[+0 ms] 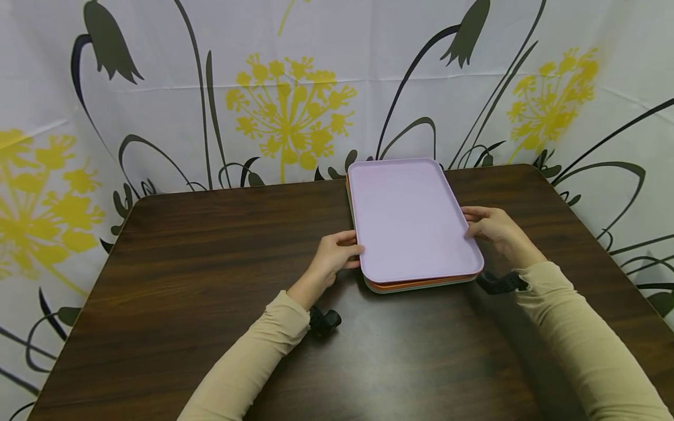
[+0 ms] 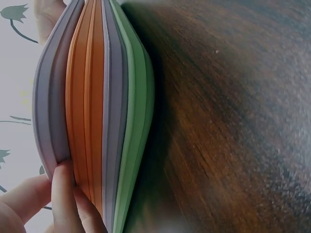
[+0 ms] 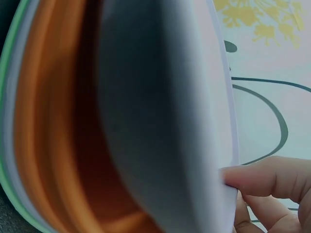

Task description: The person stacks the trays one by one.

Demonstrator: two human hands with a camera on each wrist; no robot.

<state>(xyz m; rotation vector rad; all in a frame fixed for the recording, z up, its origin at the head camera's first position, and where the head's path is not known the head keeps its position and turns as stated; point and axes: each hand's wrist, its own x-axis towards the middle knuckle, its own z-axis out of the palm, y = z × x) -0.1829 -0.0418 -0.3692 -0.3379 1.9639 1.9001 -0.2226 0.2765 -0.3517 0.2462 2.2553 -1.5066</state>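
Observation:
A lavender rectangular tray (image 1: pixel 411 216) tops a stack of similar trays. Beneath it in the left wrist view lie orange trays (image 2: pixel 85 111), another lavender tray (image 2: pixel 115 97) and a green tray (image 2: pixel 138 97) at the bottom. My left hand (image 1: pixel 333 252) holds the top tray's left edge, thumb at the rim and fingertips against the side of the stack. On the opposite edge, my right hand (image 1: pixel 495 228) pinches the same tray's rim between thumb and fingers. In the right wrist view a dark gap separates the raised top tray (image 3: pixel 194 121) from the orange one below.
The stack rests toward the back right of a dark brown wooden table (image 1: pixel 221 263). A white cloth (image 1: pixel 326 35) with yellow and grey-green flower prints hangs behind the table and along its sides. Each wrist wears a black camera strap (image 1: pixel 502 283).

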